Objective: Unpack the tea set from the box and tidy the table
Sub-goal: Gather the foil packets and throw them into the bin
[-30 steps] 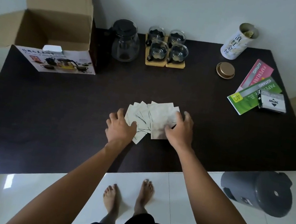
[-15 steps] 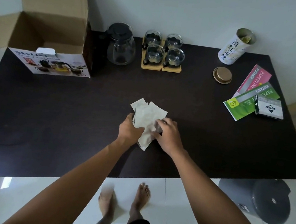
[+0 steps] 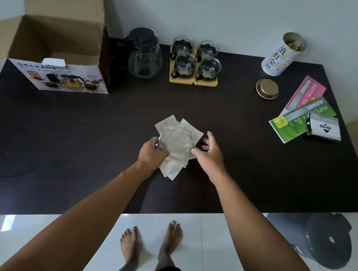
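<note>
A bunch of pale paper sachets [image 3: 177, 145] is gathered into a rough stack at the middle of the dark table [image 3: 57, 135]. My left hand [image 3: 153, 153] grips the stack at its left edge. My right hand [image 3: 208, 155] is at its right edge, fingers spread and blurred, only the thumb touching the sachets. At the back stand a glass teapot [image 3: 146, 55] with a black lid and several glass cups [image 3: 194, 62] on wooden coasters. The open cardboard box [image 3: 56, 31] sits at the back left corner.
A white tea canister [image 3: 280, 54] stands open at the back right, its gold lid [image 3: 266, 88] lying beside it. Pink and green paper packs [image 3: 303, 107] and a small wrapped pack [image 3: 324, 128] lie at the right edge. A grey bin [image 3: 318, 239] stands on the floor.
The sachets were fanned out flat under both hands; they have been swept together into one stack. My left hand now holds it and my right hand has loosened and opened.
</note>
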